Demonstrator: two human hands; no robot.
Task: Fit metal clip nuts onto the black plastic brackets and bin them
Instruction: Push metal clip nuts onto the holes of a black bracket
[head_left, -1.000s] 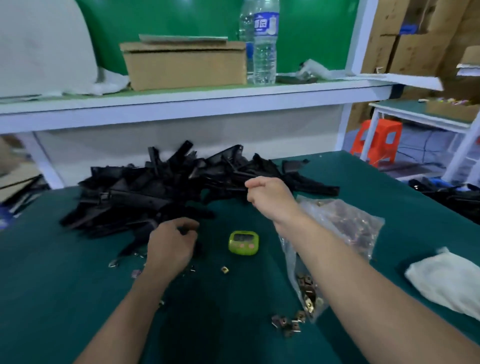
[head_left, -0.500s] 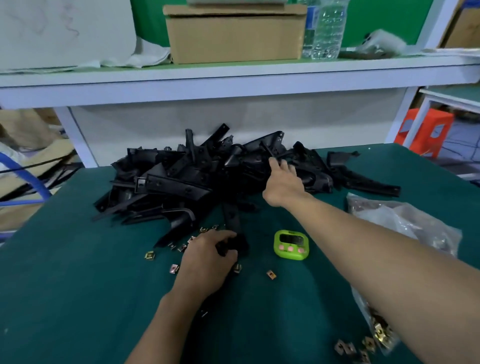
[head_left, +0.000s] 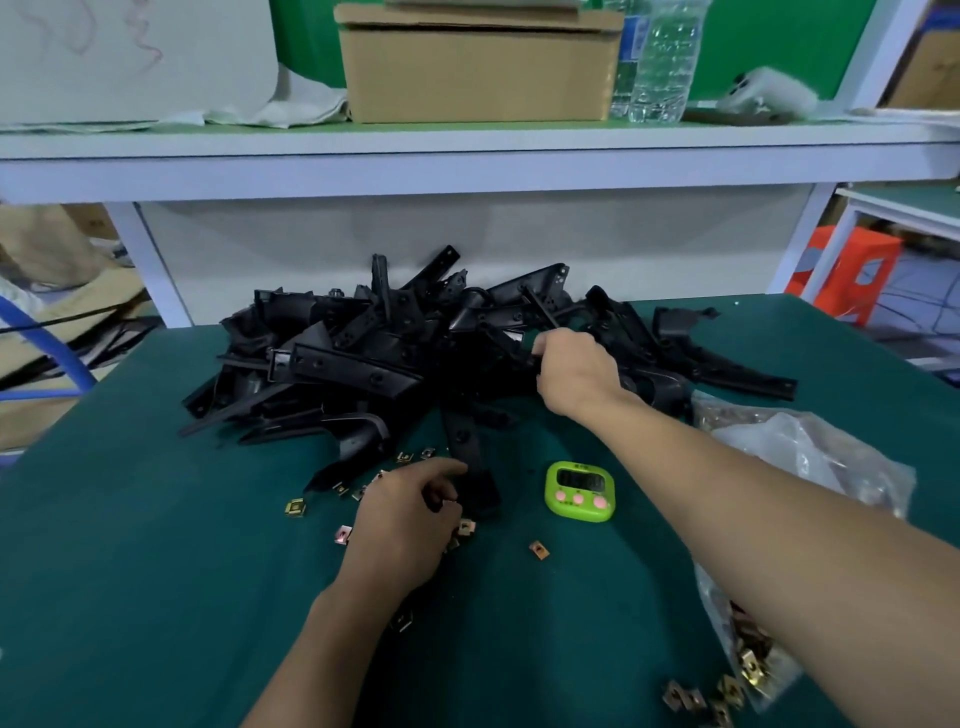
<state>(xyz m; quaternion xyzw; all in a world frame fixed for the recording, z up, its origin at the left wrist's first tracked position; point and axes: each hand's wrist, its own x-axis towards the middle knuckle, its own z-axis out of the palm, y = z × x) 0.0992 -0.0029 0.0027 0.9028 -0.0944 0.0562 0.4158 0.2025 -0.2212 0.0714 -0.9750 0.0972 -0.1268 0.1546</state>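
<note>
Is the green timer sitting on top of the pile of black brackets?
No, the green timer lies flat on the green mat, in front of the bracket pile and apart from it.

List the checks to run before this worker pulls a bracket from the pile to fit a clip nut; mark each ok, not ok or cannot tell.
1. Grip: right hand grips one bracket: ok.
2. Release: that bracket free of the tangled pile: cannot tell.
3. Supply: loose clip nuts lie beside the left hand: ok.
4. Nut ready: left hand holds one: cannot tell, curled fingers hide it.
5. Clear path: green timer lies apart from both hands: ok.
6. Destination: bin in view: not ok, none shows.
</note>
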